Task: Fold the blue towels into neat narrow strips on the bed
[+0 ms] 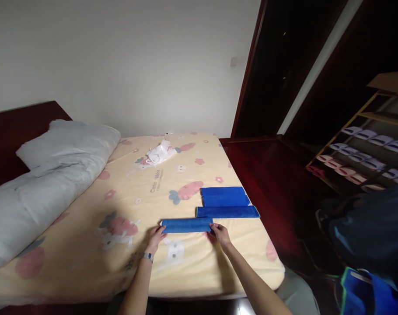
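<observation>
A folded blue cloth (187,225), long and narrow, is stretched level between my hands just over the bed. My left hand (155,238) pinches its left end, and a wristwatch sits on that wrist. At the opposite end, my right hand (220,233) grips the corner between thumb and fingers. Right beyond it lies another blue cloth strip (228,212) with a green edge. Behind that strip is a wider folded blue cloth (224,197), flat on the sheet.
The bed (136,271) has a yellow patterned sheet. A grey quilt (64,175) is heaped at left, and a crumpled white plastic bag (160,152) lies farther back. Slippers fill a rack (356,118) at right. More blue cloth (359,291) hangs at lower right.
</observation>
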`<state>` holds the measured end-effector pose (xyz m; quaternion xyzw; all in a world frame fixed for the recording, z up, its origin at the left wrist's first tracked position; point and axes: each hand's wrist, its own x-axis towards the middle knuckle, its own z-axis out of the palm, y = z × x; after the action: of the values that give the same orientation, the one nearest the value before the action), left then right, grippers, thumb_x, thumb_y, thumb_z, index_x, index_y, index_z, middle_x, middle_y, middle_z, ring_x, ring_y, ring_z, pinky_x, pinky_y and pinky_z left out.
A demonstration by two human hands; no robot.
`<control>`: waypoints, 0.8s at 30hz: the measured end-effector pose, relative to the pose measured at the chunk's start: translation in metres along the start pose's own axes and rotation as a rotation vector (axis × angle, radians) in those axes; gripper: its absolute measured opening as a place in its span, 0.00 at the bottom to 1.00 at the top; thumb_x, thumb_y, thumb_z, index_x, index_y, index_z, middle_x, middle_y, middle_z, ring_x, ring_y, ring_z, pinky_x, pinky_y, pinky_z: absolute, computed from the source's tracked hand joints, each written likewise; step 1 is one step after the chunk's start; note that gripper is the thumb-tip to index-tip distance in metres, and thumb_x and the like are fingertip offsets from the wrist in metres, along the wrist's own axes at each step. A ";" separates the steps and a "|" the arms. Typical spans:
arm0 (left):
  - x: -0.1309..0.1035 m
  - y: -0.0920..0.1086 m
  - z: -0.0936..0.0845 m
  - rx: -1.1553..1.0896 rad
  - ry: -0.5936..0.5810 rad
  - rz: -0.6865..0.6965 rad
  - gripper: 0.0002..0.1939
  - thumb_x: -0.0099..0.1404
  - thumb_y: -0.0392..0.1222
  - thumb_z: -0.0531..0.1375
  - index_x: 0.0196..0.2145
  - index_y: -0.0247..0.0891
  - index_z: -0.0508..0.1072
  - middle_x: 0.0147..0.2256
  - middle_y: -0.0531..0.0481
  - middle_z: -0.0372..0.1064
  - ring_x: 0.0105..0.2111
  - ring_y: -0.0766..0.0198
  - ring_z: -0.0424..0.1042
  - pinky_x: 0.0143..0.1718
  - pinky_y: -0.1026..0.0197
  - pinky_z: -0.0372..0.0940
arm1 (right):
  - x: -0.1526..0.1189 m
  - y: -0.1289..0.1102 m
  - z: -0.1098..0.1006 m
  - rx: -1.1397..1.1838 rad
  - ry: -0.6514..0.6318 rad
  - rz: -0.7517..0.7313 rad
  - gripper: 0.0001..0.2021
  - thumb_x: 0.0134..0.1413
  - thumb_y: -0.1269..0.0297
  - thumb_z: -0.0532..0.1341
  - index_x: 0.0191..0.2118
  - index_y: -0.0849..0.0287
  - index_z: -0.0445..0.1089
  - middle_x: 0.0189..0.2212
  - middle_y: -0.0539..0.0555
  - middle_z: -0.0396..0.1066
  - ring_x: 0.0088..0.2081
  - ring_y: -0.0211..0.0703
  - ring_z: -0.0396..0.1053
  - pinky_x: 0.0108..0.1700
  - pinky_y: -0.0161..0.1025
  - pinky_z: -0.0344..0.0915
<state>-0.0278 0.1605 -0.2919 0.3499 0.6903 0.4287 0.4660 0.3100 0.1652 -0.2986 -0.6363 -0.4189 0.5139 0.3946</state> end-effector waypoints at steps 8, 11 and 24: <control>-0.080 -0.036 0.004 0.044 0.067 0.068 0.25 0.47 0.60 0.71 0.31 0.39 0.70 0.24 0.51 0.72 0.24 0.57 0.76 0.25 0.58 0.72 | -0.047 0.029 -0.049 -0.014 0.066 0.009 0.23 0.38 0.40 0.66 0.26 0.56 0.68 0.24 0.56 0.75 0.30 0.52 0.76 0.33 0.41 0.70; -0.099 -0.035 0.010 0.308 0.230 0.313 0.20 0.56 0.57 0.66 0.38 0.39 0.74 0.35 0.44 0.76 0.39 0.49 0.77 0.39 0.50 0.73 | -0.058 0.034 -0.054 -0.181 0.113 -0.038 0.17 0.47 0.47 0.65 0.35 0.56 0.71 0.32 0.58 0.78 0.37 0.56 0.77 0.38 0.44 0.70; -0.107 -0.047 0.074 1.219 -0.080 1.057 0.33 0.74 0.47 0.49 0.72 0.44 0.41 0.69 0.48 0.51 0.68 0.56 0.54 0.66 0.48 0.57 | -0.073 0.052 0.001 -1.069 -0.044 -1.029 0.33 0.58 0.71 0.54 0.70 0.59 0.54 0.67 0.57 0.57 0.67 0.51 0.56 0.66 0.50 0.54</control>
<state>0.0727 0.0675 -0.3126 0.8378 0.5287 0.1280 -0.0468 0.3071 0.0790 -0.3230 -0.4546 -0.8647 0.0027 0.2134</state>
